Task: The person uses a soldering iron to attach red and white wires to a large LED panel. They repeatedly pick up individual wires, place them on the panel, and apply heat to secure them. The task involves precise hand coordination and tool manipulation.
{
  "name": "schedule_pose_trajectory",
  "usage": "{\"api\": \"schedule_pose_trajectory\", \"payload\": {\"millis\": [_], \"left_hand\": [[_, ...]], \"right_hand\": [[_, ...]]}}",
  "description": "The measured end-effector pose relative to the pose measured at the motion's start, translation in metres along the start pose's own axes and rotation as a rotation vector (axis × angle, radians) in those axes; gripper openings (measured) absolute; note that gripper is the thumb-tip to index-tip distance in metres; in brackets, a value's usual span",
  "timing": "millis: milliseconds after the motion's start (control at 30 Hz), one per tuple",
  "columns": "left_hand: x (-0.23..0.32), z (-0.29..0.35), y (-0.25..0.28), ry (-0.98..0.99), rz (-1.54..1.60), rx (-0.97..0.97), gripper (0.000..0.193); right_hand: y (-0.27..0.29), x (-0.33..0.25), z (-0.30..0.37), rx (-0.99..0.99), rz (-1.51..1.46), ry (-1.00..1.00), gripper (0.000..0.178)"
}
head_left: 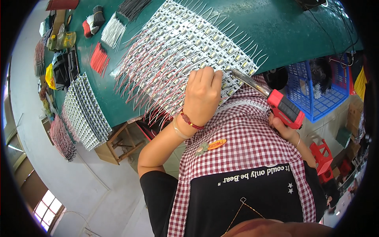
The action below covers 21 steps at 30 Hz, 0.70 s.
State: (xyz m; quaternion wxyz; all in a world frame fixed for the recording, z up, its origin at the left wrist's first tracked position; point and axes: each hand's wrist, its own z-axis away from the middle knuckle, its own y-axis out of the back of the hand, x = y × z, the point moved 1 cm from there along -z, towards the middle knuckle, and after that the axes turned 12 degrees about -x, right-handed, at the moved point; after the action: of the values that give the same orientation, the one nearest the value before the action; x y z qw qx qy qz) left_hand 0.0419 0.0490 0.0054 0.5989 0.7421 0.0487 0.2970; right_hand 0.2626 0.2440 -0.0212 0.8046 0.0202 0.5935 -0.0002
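Observation:
A large white panel of small circuit boards lies on the green table. Rows of pale components cover it, red and white wires hang off its left side, and white wires stick out along its far right edge. My left hand rests on the panel's near part with its fingers curled together and pointing down; whatever they pinch is hidden beneath them. In my right hand is a red and black soldering iron, gripped by its handle. Its metal barrel reaches left, with the tip at the panel close by my left fingertips.
Bundles of red wires, white wires and black wires lie on the green table beyond the panel. More wired boards sit at the left. A blue plastic crate and a red stool stand at the right.

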Motion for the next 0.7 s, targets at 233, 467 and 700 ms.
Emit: {"api": "schedule_pose_trajectory", "payload": {"millis": [233, 467, 700], "left_hand": [[-0.003, -0.001, -0.001, -0.004, -0.018, 0.0, 0.023], [-0.002, -0.002, -0.002, -0.014, -0.043, -0.015, 0.023], [0.005, -0.003, 0.009, 0.041, -0.146, -0.086, 0.022]], "right_hand": [[0.001, -0.001, -0.008, -0.06, 0.105, 0.012, 0.012], [0.007, 0.011, 0.002, -0.104, -0.085, -0.055, 0.014], [0.008, 0.006, -0.001, -0.102, -0.132, -0.009, 0.054]]}}
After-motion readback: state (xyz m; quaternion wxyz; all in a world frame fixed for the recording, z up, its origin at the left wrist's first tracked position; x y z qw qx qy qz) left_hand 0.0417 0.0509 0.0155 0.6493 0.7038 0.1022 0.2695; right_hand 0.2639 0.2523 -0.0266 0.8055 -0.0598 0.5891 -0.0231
